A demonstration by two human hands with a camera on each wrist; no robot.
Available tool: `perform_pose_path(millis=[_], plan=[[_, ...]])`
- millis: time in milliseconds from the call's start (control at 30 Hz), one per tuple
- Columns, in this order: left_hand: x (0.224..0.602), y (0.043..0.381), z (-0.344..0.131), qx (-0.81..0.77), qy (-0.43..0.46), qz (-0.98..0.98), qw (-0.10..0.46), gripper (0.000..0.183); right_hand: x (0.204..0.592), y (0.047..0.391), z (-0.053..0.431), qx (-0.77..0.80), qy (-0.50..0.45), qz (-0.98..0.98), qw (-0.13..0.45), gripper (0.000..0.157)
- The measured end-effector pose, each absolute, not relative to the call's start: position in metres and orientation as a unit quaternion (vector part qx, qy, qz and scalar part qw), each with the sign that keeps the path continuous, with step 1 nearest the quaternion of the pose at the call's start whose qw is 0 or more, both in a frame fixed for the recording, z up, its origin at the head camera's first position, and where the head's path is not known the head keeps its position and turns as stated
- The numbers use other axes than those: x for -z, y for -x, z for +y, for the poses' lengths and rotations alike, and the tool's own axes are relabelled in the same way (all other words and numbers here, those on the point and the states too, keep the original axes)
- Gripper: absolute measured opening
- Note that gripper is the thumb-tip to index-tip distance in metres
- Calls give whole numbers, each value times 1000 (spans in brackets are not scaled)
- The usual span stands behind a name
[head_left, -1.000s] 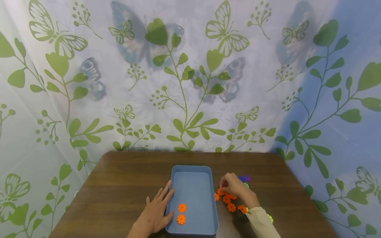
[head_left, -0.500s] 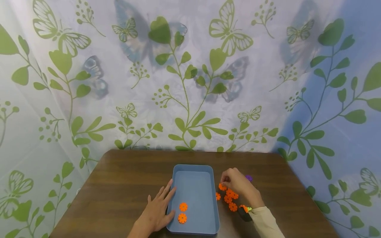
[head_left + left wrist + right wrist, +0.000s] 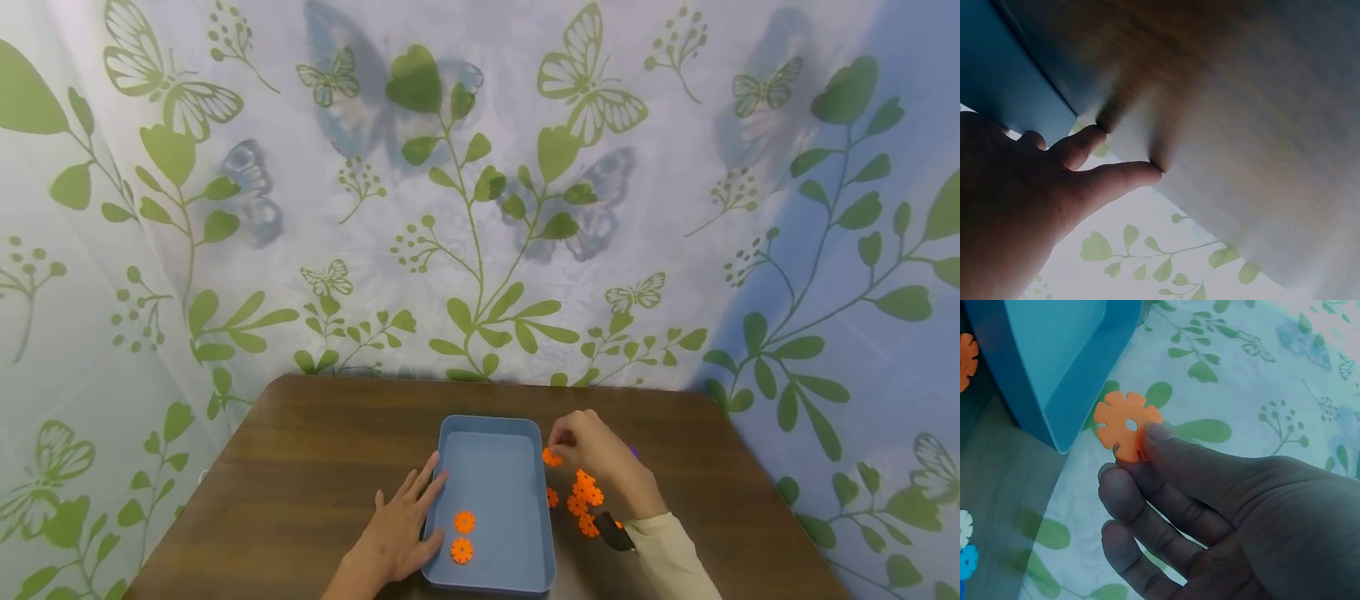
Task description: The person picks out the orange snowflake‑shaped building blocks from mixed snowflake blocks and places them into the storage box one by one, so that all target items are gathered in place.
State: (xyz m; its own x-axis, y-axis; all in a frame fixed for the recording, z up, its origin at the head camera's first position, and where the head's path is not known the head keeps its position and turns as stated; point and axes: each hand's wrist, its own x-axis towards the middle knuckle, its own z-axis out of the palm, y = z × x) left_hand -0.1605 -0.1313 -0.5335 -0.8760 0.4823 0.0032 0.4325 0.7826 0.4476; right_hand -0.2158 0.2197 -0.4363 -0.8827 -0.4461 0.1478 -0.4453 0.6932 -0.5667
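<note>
The right hand (image 3: 596, 454) pinches one orange notched disc (image 3: 1124, 425) between thumb and curled forefinger, the remaining fingers bent loosely beneath; the disc is up off the table, just outside the far part of the blue tray's right wall. The left hand (image 3: 397, 533) is spread wide, fingers nearly straight and grasping nothing, lying against the tray's near side as seen from that hand; two of its fingertips meet the wooden table (image 3: 337, 433). Between the hands sits the blue tray (image 3: 495, 475), with two loose orange discs (image 3: 462, 551) inside it, close to the left thumb. A single orange disc (image 3: 552, 497) lies nearer the person than the right hand's fingers, just beside the tray wall, and a small cluster of orange discs (image 3: 583, 497) lies below the right palm, toward the wrist. A purple piece (image 3: 634, 452) peeks out past the back of the right hand. White (image 3: 965, 528) and blue notched pieces (image 3: 967, 561) show at the edge of the right wrist view. Beyond both hands hangs a leaf-and-butterfly cloth (image 3: 480, 250).
</note>
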Motion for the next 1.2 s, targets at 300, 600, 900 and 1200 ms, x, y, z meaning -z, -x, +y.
perform_pose_path(millis=[300,600,900,1200], plan=[[537,160,-131,-217,-243,944,52,79,436,222,211,307,277,910,-21,15],[536,160,-130,-219,-247,943,48,80,436,230,197,315,277,908,-15,15],[535,159,-130,-217,-246,944,44,80,440,234,179,328,276,903,16,12],[535,160,-131,-216,-245,944,41,79,446,237,157,342,306,888,26,13]])
